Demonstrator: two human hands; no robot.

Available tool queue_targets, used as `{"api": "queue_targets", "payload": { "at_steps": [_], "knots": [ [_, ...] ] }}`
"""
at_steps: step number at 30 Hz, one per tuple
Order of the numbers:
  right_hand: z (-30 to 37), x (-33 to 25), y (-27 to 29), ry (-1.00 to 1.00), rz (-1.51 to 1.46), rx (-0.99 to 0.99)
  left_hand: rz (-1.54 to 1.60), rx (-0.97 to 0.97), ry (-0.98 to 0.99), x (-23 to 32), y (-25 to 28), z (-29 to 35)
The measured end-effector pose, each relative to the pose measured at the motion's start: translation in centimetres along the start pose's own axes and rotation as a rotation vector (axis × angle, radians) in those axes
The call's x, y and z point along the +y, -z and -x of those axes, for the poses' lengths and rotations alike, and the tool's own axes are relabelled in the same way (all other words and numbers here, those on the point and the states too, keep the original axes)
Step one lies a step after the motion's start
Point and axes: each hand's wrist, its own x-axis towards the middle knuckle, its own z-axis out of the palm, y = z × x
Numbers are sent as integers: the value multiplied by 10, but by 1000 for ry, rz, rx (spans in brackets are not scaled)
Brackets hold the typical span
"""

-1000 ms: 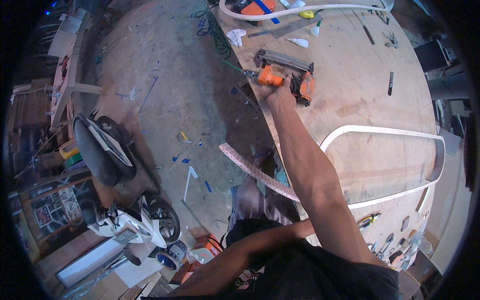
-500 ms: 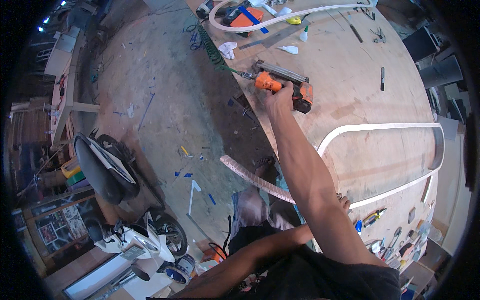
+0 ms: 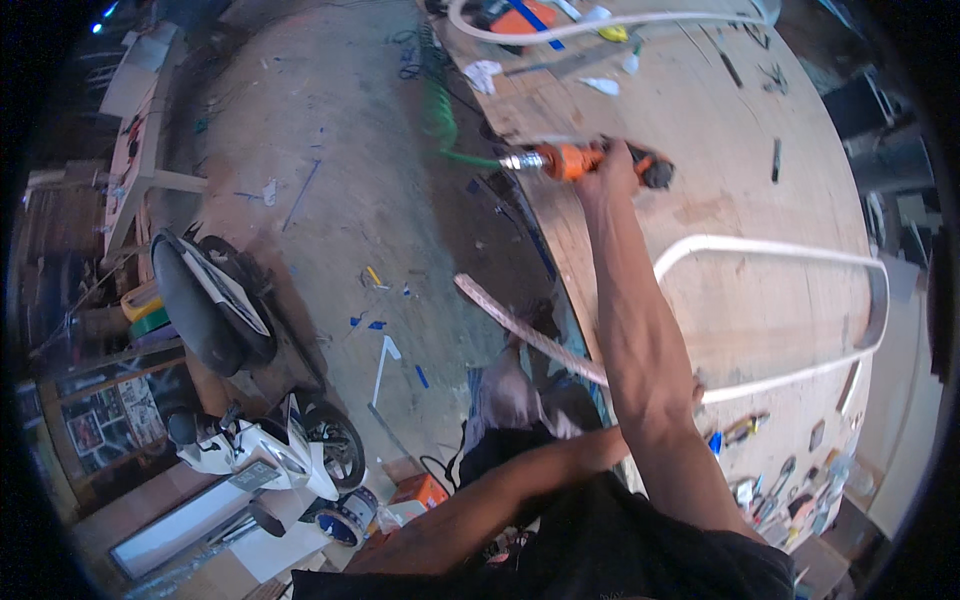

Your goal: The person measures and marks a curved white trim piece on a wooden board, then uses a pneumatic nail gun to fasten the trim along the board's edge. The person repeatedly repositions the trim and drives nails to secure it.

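Observation:
My right hand [image 3: 612, 175] is closed round the handle of an orange and black air nail gun [image 3: 568, 162], held over the table's left edge. A green coiled hose [image 3: 440, 120] joins it by a metal fitting. Lower down, my left arm crosses beneath the right forearm. Only a bit of my left hand [image 3: 697, 394] shows, its fingers bent at a long bent strip [image 3: 780, 382]; the forearm hides the rest. The strip loops round on the table with a white edge. Its pinkish free end [image 3: 520, 328], marked with crosswise lines, sticks out past the table edge over the floor.
On the wooden table [image 3: 700, 120] lie another white loop [image 3: 600, 22], a white bottle [image 3: 600, 86], a crumpled cloth [image 3: 482, 76], a dark bar [image 3: 776, 160] and pliers [image 3: 742, 430]. Several hand tools crowd the near right. A motorbike [image 3: 260, 450] stands on the floor at left.
My right hand has lifted the nail gun off the table top and moved it slightly right, turning it. The hose has swung along with it. My left hand stays at the strip.

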Motion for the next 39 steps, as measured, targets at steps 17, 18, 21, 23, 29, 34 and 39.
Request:
{"api": "queue_targets", "payload": {
  "at_steps": [17, 18, 21, 23, 29, 34, 39],
  "knots": [
    [253, -372, 234, 371, 1026, -362, -125, 123, -95, 22, 62, -33],
    [265, -378, 247, 356, 1098, -382, -177, -33, 14, 22, 60, -37],
    [275, -382, 298, 217, 1250, -219, -161, 12, 27, 23, 64, -33],
    [273, -377, 326, 124, 1259, -217, -161, 5, 47, 27, 69, -33],
    [253, -347, 353, 142, 1318, -297, -157, -15, 63, 33, 73, -33],
    [241, -340, 358, 100, 1417, -290, -128, 25, 43, 30, 71, -31],
    [232, -339, 362, 77, 1472, -304, -109, -9, 57, 33, 74, -32]
  ]
}}
